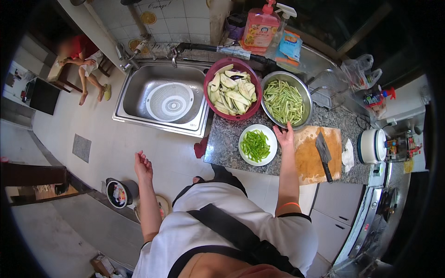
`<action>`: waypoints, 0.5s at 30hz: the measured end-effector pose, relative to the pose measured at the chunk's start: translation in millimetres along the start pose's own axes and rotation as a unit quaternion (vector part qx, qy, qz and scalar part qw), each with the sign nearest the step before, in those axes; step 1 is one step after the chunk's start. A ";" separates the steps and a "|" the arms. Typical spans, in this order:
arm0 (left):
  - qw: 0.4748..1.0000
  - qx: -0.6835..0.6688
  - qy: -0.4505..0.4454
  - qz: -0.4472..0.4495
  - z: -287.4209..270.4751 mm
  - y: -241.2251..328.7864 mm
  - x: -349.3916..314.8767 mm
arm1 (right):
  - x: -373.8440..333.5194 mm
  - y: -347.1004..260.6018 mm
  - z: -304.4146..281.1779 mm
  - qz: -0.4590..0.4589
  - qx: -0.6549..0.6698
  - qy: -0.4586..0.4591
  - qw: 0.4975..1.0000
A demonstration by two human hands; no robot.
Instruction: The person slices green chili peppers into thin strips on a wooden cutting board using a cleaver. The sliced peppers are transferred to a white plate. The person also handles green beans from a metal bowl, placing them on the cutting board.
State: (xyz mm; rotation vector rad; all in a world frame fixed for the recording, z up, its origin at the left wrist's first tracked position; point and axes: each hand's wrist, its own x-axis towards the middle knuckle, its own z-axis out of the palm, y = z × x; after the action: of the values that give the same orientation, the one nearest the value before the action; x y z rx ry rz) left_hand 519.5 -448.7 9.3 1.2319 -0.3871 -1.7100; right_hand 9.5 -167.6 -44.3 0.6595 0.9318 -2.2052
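My right hand [284,135] is palm up with its fingers apart, at the near rim of a steel bowl [308,121] of cut green beans [283,100]. I cannot tell whether it touches the rim. Left of it, a white plate [274,153] holds chopped green peppers [255,145]. Behind the plate stands a dark red basin [245,116] of sliced eggplant [229,90]. My left hand [144,166] hangs over the floor, empty, with loosely curled fingers. To the right, a cleaver [323,151] with a black handle lies on a wooden cutting board [306,155].
A steel sink [134,92] with a white colander [170,102] is at the left. A white pot [372,146] stands beside the stove [371,222]. Soap bottles [260,28] line the back. A bin [121,192] is on the floor; another person [85,55] sits far left.
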 end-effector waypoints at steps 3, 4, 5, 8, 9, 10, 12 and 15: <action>1.000 0.012 0.005 0.004 18.6 -1.6 -8.9 | 24.2 2.5 3.9 -0.034 0.009 0.020 0.999; 1.000 0.009 0.011 0.003 22.1 -1.9 -11.3 | 28.6 3.3 6.6 -0.032 0.002 0.020 0.999; 1.000 0.007 0.017 0.002 25.3 -2.6 -12.7 | 29.1 1.5 6.1 -0.035 -0.016 0.022 0.999; 1.000 0.006 0.009 0.001 29.3 -10.0 -15.1 | 25.4 0.8 14.2 -0.025 0.002 0.057 0.998; 1.000 0.013 0.006 0.002 31.8 -12.5 -15.4 | 22.9 0.0 16.2 -0.023 0.012 0.060 0.998; 1.000 0.021 0.003 0.002 37.1 -12.8 -15.8 | 23.8 -2.4 13.7 -0.015 0.020 0.058 0.998; 1.000 0.031 0.002 -0.002 46.7 -13.1 -18.3 | 26.4 -8.0 7.6 0.002 0.037 0.054 0.998; 0.999 0.037 0.000 -0.009 57.7 -13.8 -18.2 | 19.5 -16.2 2.4 -0.030 0.003 0.037 0.999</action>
State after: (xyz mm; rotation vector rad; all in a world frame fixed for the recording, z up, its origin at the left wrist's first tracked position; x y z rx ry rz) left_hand 463.4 -441.9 35.1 1.2930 -0.4441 -1.7240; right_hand -15.6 -167.8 -48.5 0.7282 0.9952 -2.2505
